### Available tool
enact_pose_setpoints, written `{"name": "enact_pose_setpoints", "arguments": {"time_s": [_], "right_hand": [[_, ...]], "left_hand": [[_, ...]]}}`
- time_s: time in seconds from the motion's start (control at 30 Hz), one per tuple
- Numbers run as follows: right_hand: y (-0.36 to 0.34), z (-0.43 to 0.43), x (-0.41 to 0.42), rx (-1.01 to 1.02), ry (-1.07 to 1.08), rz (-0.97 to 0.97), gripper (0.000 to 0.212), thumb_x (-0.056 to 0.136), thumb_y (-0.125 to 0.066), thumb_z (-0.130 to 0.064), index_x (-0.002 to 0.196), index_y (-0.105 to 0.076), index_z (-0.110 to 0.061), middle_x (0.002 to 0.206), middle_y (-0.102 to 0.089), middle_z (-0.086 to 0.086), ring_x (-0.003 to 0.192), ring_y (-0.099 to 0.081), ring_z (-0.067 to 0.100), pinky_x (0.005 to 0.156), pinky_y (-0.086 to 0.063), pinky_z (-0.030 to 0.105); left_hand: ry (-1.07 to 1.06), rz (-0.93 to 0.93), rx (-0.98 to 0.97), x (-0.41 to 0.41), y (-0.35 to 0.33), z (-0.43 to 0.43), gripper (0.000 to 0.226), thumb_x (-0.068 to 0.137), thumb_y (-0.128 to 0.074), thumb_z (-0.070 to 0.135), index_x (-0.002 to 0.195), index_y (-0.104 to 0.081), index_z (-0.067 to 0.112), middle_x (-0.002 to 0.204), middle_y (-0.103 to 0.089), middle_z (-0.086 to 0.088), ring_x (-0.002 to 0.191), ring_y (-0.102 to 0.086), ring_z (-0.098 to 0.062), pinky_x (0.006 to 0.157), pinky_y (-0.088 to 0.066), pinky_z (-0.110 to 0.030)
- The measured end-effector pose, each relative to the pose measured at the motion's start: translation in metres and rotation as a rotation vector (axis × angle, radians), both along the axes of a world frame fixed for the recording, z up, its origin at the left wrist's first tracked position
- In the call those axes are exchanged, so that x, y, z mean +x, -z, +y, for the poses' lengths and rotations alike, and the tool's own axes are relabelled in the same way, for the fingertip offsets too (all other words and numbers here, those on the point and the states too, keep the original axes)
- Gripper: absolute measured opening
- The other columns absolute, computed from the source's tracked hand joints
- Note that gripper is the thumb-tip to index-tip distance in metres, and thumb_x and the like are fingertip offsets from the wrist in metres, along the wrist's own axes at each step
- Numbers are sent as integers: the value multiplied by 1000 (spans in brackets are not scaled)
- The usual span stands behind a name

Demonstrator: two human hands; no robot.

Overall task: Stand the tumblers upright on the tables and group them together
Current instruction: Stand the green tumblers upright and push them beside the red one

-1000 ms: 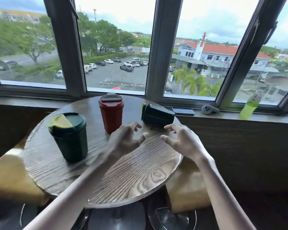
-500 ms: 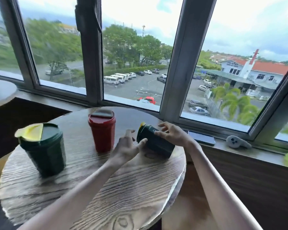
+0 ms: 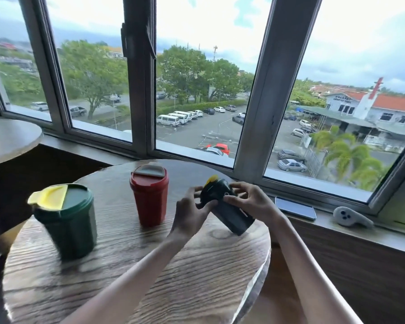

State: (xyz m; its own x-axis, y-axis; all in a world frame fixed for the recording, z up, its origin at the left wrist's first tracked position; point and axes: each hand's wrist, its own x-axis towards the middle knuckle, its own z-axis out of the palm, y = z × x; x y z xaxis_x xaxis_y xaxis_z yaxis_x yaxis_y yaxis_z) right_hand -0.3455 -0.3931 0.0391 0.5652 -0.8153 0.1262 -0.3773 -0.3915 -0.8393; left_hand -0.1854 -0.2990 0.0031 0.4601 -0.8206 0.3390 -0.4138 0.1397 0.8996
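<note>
Left grip (image 3: 190, 213) and right grip (image 3: 253, 202) both clasp the dark tumbler (image 3: 234, 217), tilted with its yellow-lidded end raised, at the right side of the round wooden worktop (image 3: 150, 277); a red tumbler (image 3: 149, 197) and a larger green tumbler (image 3: 67, 223) stand upright to its left.

1 head view, looking forward-down over round table (image 3: 197, 277) toward windows (image 3: 208, 90), close range.
</note>
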Motion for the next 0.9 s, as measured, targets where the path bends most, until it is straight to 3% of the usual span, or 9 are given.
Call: {"name": "enact_pose_setpoints", "arguments": {"time_s": [0.1,0.17,0.23,0.37,0.43,0.6,0.83,0.9], "right_hand": [[-12,8,2,-66,57,-139,43,77,-76,-22,115,-56,-20,96,-64,-1,77,-63,6,68,-53,17],[-21,14,4,-108,107,-213,51,76,-76,-23,121,-54,-16,99,-63,-5,87,-64,8,70,-53,17],[-27,20,5,-153,155,-265,59,75,-77,-24,127,-51,-16,104,-62,-7,93,-63,7,75,-52,20],[-30,32,7,-157,189,-388,66,74,-78,-12,131,-47,-18,109,-60,-13,94,-60,-1,76,-52,17],[-25,36,7,-121,192,-432,67,73,-78,-8,131,-48,-17,112,-63,-8,101,-62,7,82,-53,23],[-12,47,5,-61,209,-479,60,73,-78,-10,123,-50,-26,119,-61,0,114,-59,25,94,-51,43],[11,66,5,14,207,-492,57,76,-74,-2,123,-47,-20,120,-58,0,114,-58,20,90,-53,28],[18,71,5,19,230,-486,58,76,-75,-2,122,-47,-24,118,-59,-5,114,-59,17,94,-52,31]], "left_hand": [[1,40,-139,1,-21,-5,58,72,-81,17,124,-55,14,120,-61,-4,93,-64,-9,79,-51,-13],[74,196,-195,2,-36,-8,69,69,-82,9,131,-50,11,123,-56,-4,99,-65,-13,82,-51,-14],[129,318,-233,4,-47,-11,77,66,-83,5,134,-47,6,123,-59,-8,103,-66,-16,89,-53,-24],[258,412,-275,4,-55,-6,59,69,-77,-8,122,-56,8,106,-68,4,102,-65,-7,92,-50,-25],[332,425,-263,6,-54,-3,58,71,-74,-10,123,-56,10,111,-67,7,105,-64,-6,92,-51,-27],[404,436,-262,9,-47,1,61,72,-69,-16,127,-51,2,121,-61,1,96,-66,-2,77,-51,-15],[434,354,-208,17,-25,11,59,71,-74,-9,121,-56,16,121,-63,6,107,-64,-12,87,-52,-25],[437,319,-190,19,-19,15,59,71,-76,-5,119,-56,23,121,-63,9,109,-63,-12,91,-52,-30]]}}
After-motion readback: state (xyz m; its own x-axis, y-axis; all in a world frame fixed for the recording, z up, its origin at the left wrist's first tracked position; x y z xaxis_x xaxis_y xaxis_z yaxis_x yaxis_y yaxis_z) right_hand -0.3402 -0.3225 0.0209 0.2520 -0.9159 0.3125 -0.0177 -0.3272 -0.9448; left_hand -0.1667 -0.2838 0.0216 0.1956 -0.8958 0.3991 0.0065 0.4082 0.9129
